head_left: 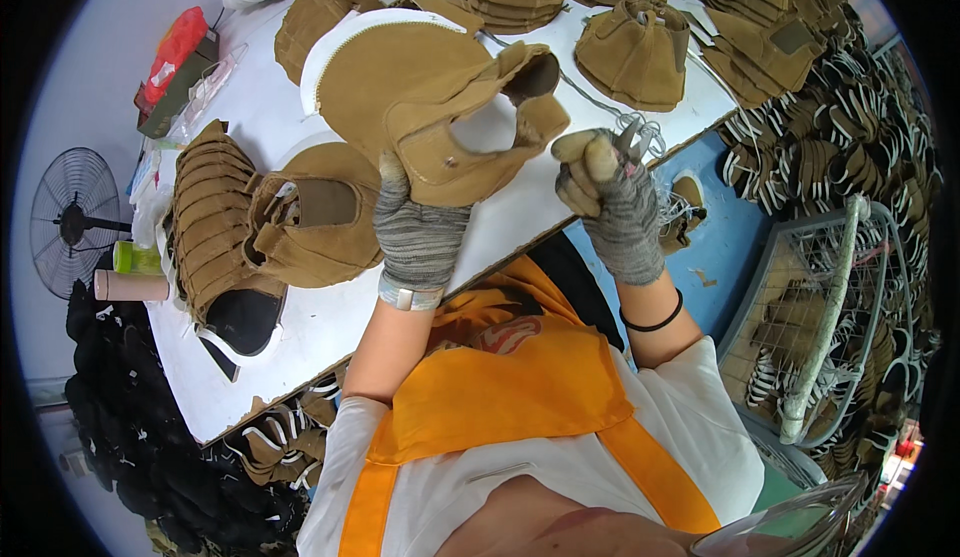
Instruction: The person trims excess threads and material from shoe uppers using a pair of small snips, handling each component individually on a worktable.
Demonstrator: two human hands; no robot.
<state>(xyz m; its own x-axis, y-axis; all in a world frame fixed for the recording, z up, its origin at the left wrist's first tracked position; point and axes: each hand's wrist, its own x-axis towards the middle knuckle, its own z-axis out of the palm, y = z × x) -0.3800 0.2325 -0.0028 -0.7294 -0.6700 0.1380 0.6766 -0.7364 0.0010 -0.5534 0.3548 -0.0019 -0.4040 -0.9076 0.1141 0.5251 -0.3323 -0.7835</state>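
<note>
Above the flat white table (320, 329), the grey-gloved left hand (422, 229) gripped a brown suede shoe upper (425, 122), probably light, pliable and best held by its edge, while the right hand (618, 197), apart, clenched small metal snips (627, 138).

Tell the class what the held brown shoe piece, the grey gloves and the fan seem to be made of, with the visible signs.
Shoe piece: probably suede or a look-alike; its face is matt and softly napped.
Gloves: likely knitted yarn, dull and mottled, judging by the fine streaky rows.
Fan: its guard looks like dark metal, from the thin wires.
</note>
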